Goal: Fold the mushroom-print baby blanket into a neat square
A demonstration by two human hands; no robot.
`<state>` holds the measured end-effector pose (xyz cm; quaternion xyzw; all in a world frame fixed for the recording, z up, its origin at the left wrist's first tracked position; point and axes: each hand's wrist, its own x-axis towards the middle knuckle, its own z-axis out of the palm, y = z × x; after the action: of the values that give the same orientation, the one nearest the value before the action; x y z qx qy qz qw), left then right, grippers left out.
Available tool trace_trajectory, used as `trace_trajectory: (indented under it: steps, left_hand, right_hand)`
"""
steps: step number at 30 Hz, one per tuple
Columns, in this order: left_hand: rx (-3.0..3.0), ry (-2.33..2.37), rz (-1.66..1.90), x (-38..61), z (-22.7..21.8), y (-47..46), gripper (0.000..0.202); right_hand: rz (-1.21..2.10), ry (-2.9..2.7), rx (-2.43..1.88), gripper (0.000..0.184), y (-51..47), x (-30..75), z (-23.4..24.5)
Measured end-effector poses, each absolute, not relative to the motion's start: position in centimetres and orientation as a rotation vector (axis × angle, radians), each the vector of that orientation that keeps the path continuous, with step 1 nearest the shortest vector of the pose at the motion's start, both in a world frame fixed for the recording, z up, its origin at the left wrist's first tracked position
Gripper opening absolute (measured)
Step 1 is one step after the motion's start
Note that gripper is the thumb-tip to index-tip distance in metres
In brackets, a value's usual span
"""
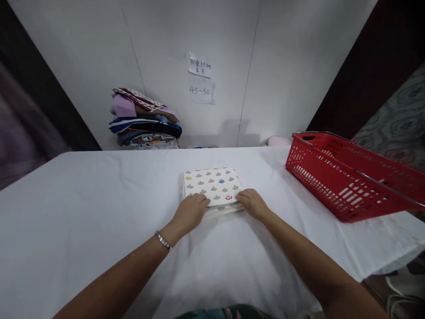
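Note:
A white cloth [212, 184], folded into a flat rectangle, lies on the table in front of me. It is printed with small grey shapes and a few yellow, blue and red ones. At its near left corner, my left hand [190, 212] has its fingers closed on the edge. My right hand [254, 203] grips the near right corner in the same way. Between the hands, the top layer sits slightly apart from the layer beneath along the near edge. Fingertips on both sides are partly hidden.
A white-covered table [99, 221] spreads beneath the cloth. On the right stands a red plastic basket [318, 177] with metal handles. Behind the table's far edge rises a stack of folded fabrics [146, 119]. Paper notes [199, 66] are stuck on the wall.

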<state>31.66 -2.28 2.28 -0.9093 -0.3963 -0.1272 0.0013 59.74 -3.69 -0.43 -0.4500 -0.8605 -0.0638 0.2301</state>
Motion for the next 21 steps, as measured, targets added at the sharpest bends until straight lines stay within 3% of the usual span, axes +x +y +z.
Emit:
trace_trajectory:
  steps: [9,21]
  left_hand:
    - [-2.867,-1.198,-0.54,31.5,0.6,-3.5,0.023]
    - [-2.785,-1.191,-0.513,31.1,0.8,-3.4,0.027]
  right_hand:
    - [-0.076,-2.38,-1.096,0.029,-5.1,60.4,-0.6]
    - [-0.192,-2.276,-1.173,0.028,-4.4,60.9,-1.3]
